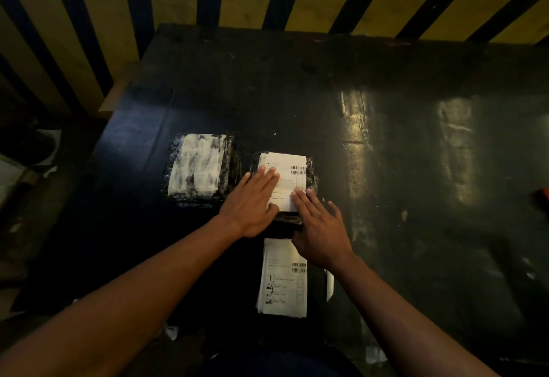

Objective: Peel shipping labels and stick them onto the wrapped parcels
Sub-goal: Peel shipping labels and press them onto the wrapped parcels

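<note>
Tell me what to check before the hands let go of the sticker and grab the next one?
1. Label lies on the right parcel: ok.
2. Left hand and right hand both flat on it, pressing: ok.
3. Label's near corners stuck down: cannot tell, hands cover them.
4. Label straight on the parcel: ok.
5. Label stack waiting near the body: ok.
6. Left parcel has a printed label: not ok, only whitish wrapping shows.

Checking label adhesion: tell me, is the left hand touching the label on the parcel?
Touching. The head view shows the left hand lying flat with its fingers on the label.
</note>
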`<state>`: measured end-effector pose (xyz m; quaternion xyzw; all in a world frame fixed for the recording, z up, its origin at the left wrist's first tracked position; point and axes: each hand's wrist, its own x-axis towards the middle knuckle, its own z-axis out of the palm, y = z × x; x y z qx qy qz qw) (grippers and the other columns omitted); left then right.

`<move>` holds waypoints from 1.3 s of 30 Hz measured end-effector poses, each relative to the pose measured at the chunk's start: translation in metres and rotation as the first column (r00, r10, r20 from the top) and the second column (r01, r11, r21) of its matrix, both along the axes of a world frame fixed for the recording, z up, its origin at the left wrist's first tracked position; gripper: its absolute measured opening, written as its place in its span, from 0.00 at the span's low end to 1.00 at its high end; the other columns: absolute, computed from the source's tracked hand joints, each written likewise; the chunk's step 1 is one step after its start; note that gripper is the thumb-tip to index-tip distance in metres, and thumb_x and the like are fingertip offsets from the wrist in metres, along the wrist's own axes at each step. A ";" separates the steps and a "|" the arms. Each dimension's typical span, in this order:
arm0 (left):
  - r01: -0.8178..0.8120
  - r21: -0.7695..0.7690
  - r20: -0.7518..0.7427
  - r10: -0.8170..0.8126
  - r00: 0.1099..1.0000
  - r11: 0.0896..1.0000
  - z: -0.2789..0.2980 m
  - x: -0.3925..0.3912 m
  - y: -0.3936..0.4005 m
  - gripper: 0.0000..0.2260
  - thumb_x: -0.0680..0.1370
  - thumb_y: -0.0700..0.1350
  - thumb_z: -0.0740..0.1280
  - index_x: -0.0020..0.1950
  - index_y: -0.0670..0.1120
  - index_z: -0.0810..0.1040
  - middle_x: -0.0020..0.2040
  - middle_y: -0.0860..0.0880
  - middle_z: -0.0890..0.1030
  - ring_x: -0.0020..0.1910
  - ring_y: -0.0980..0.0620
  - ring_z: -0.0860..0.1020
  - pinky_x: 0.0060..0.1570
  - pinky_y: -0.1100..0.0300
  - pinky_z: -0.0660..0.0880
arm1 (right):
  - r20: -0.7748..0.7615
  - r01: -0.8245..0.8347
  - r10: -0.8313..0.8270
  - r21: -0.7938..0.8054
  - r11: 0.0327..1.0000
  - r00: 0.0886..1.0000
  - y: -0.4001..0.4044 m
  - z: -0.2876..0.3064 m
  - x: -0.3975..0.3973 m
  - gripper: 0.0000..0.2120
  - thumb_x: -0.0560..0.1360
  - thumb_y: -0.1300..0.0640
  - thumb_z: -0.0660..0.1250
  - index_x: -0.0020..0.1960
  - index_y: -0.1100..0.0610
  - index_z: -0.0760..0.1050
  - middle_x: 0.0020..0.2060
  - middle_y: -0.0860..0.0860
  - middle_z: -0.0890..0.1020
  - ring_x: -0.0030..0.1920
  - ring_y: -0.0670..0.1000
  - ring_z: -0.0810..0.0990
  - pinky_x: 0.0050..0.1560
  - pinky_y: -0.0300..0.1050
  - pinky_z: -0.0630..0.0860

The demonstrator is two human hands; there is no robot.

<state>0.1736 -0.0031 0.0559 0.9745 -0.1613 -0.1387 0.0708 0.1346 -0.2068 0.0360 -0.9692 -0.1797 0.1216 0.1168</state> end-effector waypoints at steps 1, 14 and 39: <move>0.027 -0.011 -0.009 -0.027 1.000 1.000 -0.001 0.001 -0.006 0.32 0.84 0.55 0.52 0.85 0.47 0.44 0.85 0.49 0.43 0.83 0.52 0.41 0.82 0.48 0.43 | 0.000 -0.001 0.001 -0.004 1.000 1.000 0.001 0.001 0.001 0.39 0.79 0.43 0.61 0.84 0.51 0.48 0.83 0.48 0.50 0.83 0.50 0.45 0.80 0.64 0.52; -0.193 -0.196 0.204 0.232 0.951 0.962 0.007 0.040 0.017 0.20 0.80 0.52 0.66 0.72 0.51 0.74 0.64 0.49 0.75 0.62 0.49 0.72 0.61 0.50 0.75 | 0.059 0.010 -0.011 0.016 1.000 0.998 0.000 0.005 0.008 0.33 0.78 0.43 0.60 0.81 0.53 0.61 0.80 0.50 0.65 0.80 0.53 0.61 0.75 0.61 0.65; -0.357 -0.208 0.075 0.379 0.922 0.911 0.027 0.111 0.002 0.03 0.77 0.50 0.75 0.45 0.52 0.83 0.50 0.53 0.77 0.46 0.54 0.78 0.43 0.58 0.72 | 0.071 0.026 -0.030 0.054 0.998 0.997 0.001 0.016 0.017 0.28 0.75 0.48 0.67 0.74 0.52 0.71 0.74 0.49 0.75 0.74 0.54 0.71 0.62 0.57 0.76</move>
